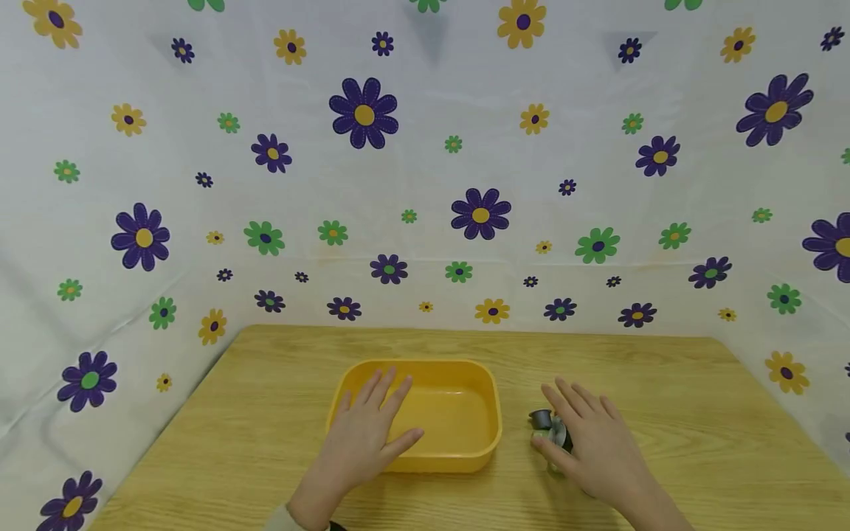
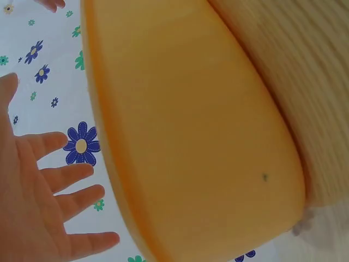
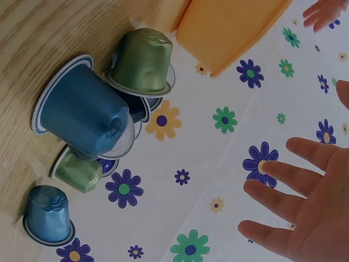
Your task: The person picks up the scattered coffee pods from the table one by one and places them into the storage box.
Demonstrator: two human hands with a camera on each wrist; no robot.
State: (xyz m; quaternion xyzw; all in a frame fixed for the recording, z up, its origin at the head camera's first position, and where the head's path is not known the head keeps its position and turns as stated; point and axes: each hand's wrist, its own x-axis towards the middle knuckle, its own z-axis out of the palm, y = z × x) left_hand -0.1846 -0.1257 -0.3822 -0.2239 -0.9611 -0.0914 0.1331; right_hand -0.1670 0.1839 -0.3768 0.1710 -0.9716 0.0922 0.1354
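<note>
- One left hand (image 1: 361, 435) is hovering at lower centre of the head view, overlapping the left part of the yellow tray (image 1: 458, 424), its fingers spreading straight.
- The right hand (image 1: 600, 450) is hovering at lower right, partly covering the capsules (image 1: 541, 419), its fingers extending straight too.
- Blue and green capsules are clustering on the tabletop (image 1: 677, 391), filling the right wrist view's left half.

Booth; flowered sheeting (image 1: 412, 173) on three sides of wooden table (image 1: 265, 398)
</note>
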